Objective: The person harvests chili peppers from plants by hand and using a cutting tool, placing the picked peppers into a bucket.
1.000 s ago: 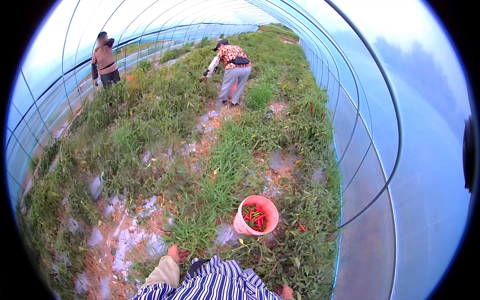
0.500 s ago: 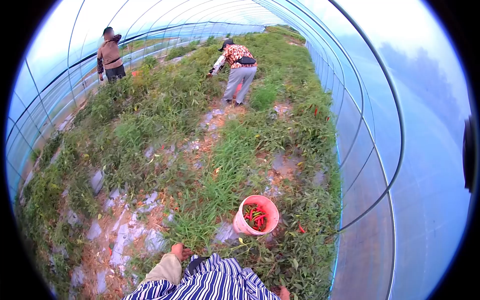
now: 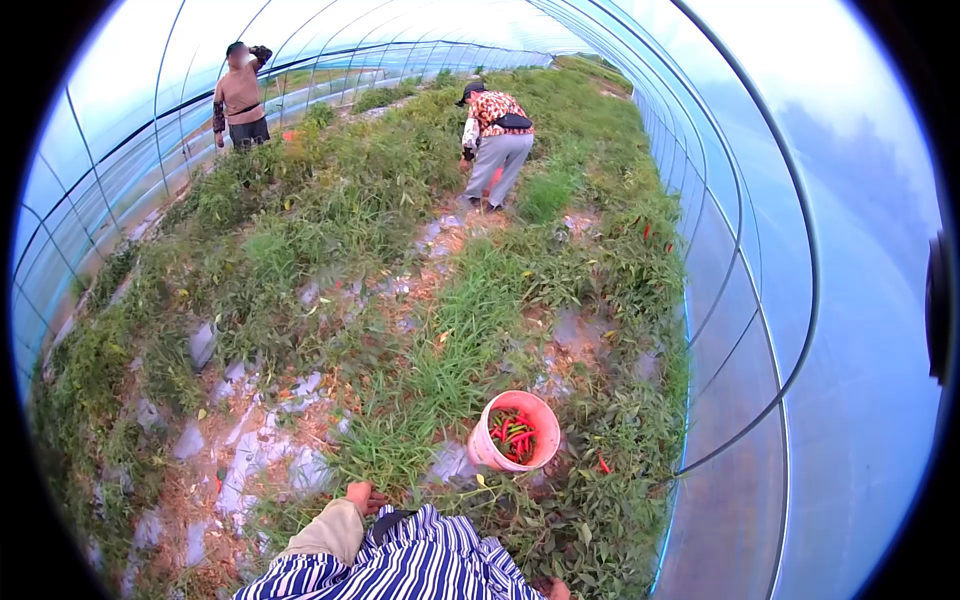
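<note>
My left hand (image 3: pixel 366 497) is low over the grass in front of my striped shirt, its fingers loosely bent and nothing visible in them. At the bottom edge, only a small part of my right hand (image 3: pixel 557 590) shows beside green leaves; its fingers are hidden. Ahead of both hands, a pink bucket (image 3: pixel 479 444) stands upright among the plants. Red and green chili peppers (image 3: pixel 517 437) lie inside it. One red pepper (image 3: pixel 603 465) shows in the foliage to the bucket's right.
A person in a patterned top (image 3: pixel 497 112) bends over the plants ahead. Another person (image 3: pixel 240 95) stands at the far left with an arm raised. Metal hoops (image 3: pixel 812 260) and plastic film line the right side. Torn sheeting (image 3: pixel 245 465) covers ground at left.
My left hand's fingers have bent inward. The bending person's arm has drawn in from the plants toward the body. The bucket stays put, while the background shifts slightly right and down.
</note>
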Available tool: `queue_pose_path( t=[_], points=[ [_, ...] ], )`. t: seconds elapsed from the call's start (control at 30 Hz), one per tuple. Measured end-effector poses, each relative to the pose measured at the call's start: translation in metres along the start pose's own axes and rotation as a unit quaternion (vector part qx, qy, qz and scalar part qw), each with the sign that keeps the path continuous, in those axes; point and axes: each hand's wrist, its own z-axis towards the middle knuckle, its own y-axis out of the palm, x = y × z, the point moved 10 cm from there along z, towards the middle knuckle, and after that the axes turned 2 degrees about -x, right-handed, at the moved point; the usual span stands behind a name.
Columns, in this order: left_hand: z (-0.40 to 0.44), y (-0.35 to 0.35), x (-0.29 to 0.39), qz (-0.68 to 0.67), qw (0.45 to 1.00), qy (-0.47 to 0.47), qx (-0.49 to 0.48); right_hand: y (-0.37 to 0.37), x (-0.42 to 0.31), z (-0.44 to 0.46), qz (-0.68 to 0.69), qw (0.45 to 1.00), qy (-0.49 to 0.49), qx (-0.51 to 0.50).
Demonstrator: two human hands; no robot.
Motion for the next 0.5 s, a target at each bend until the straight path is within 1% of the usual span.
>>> queue_pose_path(
  t=[0.03,0.17,0.2,0.3,0.33,0.5],
  points=[
    [0.0,0.0,0.0,0.013,1.0,0.004,0.002,-0.001,0.002,0.0,0.003,1.0,0.001,0.0],
    [-0.01,0.008,0.001,-0.005,1.0,0.005,0.011,0.001,0.005,-0.001,0.006,1.0,0.002,-0.005],
    [-0.009,0.01,0.002,-0.016,1.0,0.013,-0.001,0.001,0.006,-0.002,0.006,1.0,0.005,-0.007],
    [-0.011,0.009,-0.002,-0.029,0.999,0.008,0.02,-0.002,0.007,-0.004,0.01,1.0,0.004,-0.008],
    [-0.015,0.012,-0.004,-0.031,0.999,-0.007,0.008,-0.002,0.007,-0.004,0.01,1.0,0.005,-0.009],
    [-0.014,0.008,-0.007,-0.01,1.0,0.004,0.016,-0.008,0.009,-0.006,0.011,1.0,0.007,-0.009]
  ],
)
